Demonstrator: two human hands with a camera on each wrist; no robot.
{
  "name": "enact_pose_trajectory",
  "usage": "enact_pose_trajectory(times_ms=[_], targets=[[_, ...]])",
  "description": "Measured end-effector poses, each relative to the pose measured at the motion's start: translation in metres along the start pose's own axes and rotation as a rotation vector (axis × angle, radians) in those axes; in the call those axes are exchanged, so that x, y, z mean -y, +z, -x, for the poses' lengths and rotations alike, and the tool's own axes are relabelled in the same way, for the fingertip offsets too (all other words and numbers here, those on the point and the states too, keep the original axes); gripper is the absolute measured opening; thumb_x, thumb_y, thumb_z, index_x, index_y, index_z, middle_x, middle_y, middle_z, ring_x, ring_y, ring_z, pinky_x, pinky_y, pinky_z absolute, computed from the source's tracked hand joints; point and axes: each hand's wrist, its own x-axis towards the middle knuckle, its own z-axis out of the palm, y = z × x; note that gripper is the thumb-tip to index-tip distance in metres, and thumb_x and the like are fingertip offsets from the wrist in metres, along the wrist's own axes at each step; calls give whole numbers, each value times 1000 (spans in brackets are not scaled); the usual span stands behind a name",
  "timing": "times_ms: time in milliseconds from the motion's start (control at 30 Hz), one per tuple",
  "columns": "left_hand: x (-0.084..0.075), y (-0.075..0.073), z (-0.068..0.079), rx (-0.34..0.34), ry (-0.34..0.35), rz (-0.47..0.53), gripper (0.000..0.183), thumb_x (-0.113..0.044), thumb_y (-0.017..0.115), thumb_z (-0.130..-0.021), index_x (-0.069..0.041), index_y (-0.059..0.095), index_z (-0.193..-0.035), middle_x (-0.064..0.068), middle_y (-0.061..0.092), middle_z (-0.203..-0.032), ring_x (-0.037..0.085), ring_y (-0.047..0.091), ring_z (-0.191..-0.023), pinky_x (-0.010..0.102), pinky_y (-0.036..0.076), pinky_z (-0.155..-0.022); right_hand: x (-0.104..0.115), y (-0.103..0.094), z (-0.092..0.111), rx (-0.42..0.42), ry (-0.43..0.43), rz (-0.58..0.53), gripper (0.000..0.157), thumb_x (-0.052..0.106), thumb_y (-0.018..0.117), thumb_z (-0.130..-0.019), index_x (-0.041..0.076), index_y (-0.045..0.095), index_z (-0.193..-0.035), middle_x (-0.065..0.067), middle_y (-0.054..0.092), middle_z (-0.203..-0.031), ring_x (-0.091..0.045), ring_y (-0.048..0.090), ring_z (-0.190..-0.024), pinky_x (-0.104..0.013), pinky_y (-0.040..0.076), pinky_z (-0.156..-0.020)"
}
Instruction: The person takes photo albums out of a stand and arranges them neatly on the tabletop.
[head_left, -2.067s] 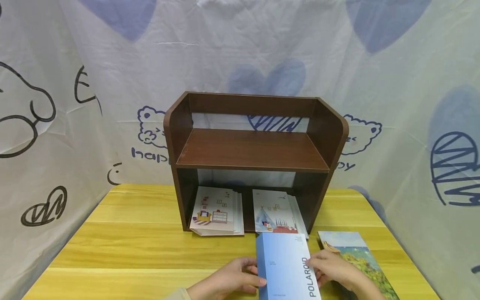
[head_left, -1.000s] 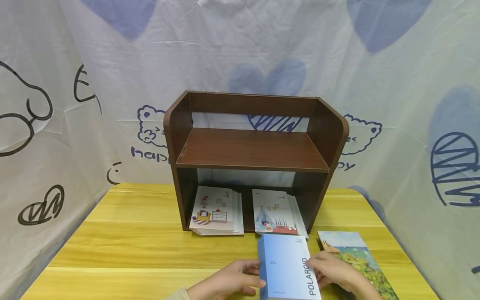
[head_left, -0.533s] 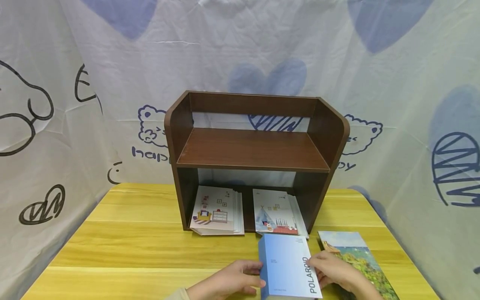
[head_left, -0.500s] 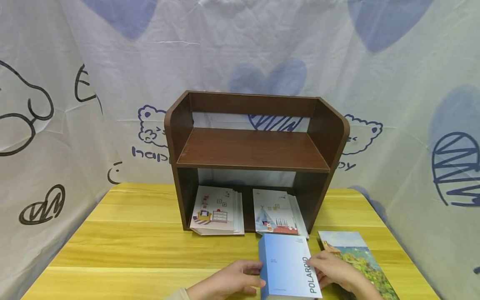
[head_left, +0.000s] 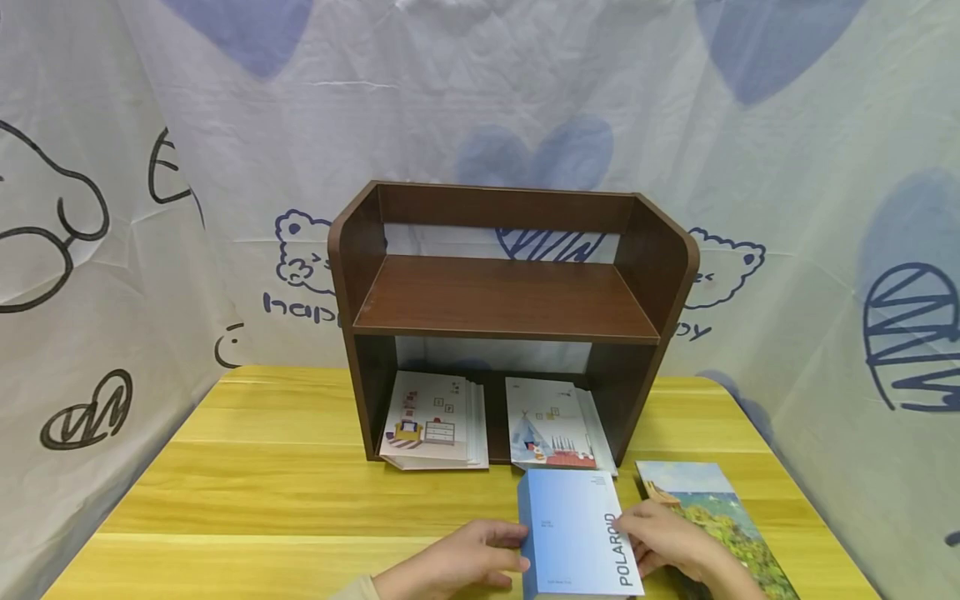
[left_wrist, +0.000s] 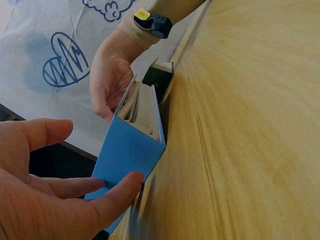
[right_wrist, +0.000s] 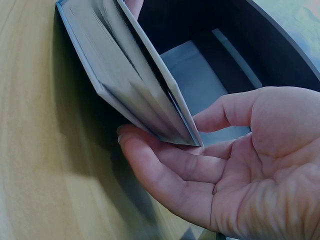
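A thick blue book (head_left: pixel 573 533) with "POLAROID" on its cover lies between my hands at the front of the table, its spine to the left. My right hand (head_left: pixel 667 542) pinches its right edge, thumb on the cover and fingers curled beneath. In the right wrist view that edge of the book (left_wrist: pixel 142 112) is raised above the tabletop, pages showing. My left hand (head_left: pixel 465 558) touches the blue spine with fingertips, its fingers fairly straight and spread. The left wrist view shows one finger (left_wrist: pixel 47 133) standing clear of the spine.
A dark brown two-tier shelf (head_left: pixel 510 296) stands behind the book. Two stacks of illustrated books, left (head_left: pixel 431 421) and right (head_left: pixel 551 425), lean in its lower tier. A book with a painted landscape cover (head_left: pixel 720 517) lies right, partly behind my right forearm. Printed cloth (head_left: pixel 187 292) surrounds the table.
Over two seconds the blue book shifts slightly right and its far edge drops a little toward me, its near edge coming into view. Both hands stay almost in place.
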Motion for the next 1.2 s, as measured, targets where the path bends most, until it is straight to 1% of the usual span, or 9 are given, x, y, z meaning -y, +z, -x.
enact_pose_trajectory(times_ms=[300,800,1200], targets=[[0,0,0,-3,-2,12,55,-8,62,-92,14,41,-139,30,45,-143,36,50,-129,47,53,-97,1,1,2,-4,-2,13,37,22,45,-100,-7,67,-104,-3,71,-75,-11,66,-63,-26,58,-58],[3,2,-2,-7,10,13,54,-5,59,-93,15,39,-139,33,43,-143,42,48,-130,51,51,-99,4,6,6,-41,11,54,38,25,46,-100,-6,68,-105,-3,69,-71,-9,64,-57,-25,57,-54],[3,1,-2,-2,8,17,54,-5,58,-93,15,40,-139,32,44,-143,42,48,-130,51,50,-100,5,8,5,-62,27,72,36,25,48,-100,-7,65,-107,-5,70,-74,-12,67,-63,-28,59,-57]])
